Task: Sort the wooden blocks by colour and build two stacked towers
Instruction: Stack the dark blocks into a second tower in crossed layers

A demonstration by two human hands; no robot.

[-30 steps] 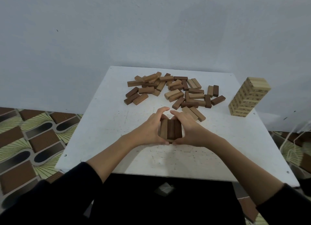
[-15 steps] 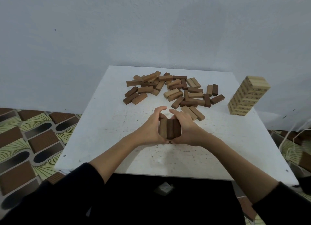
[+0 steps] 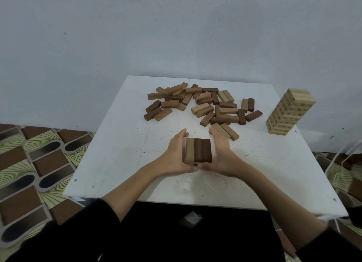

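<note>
Left hand [image 3: 177, 154] flat against the left side of the small brown stack [image 3: 198, 150], fingers straight and pointing away from the person, thumb tucked under the near edge. Right hand [image 3: 221, 154] mirrors it on the right side, fingers straight, palm facing the stack, thumb meeting the left thumb at the near bottom edge. Neither hand curls round anything; both press the sides.

Stack sits on the white table [image 3: 121, 159], near its middle, closer to the person than the loose blocks. Top layer is three blocks side by side: one lighter tan on the left, two dark brown on the right. A lower layer peeks out at the near edge; how many layers, cannot tell.

Beyond the hands, a scattered pile of loose blocks [image 3: 203, 105] lies flat across the far half of the table, mixed dark brown, mid brown and pale tan, some overlapping. A pair of tan blocks [image 3: 227, 131] lies just beside the right hand's fingertips.

Pale tower [image 3: 290, 111] stands upright at the far right edge of the table, well apart from the hands, many layers high.

Black sleeves [image 3: 78, 232] on both forearms. Patterned floor tiles [image 3: 35, 163] to the left, plain grey-white wall [image 3: 176, 30] behind.
</note>
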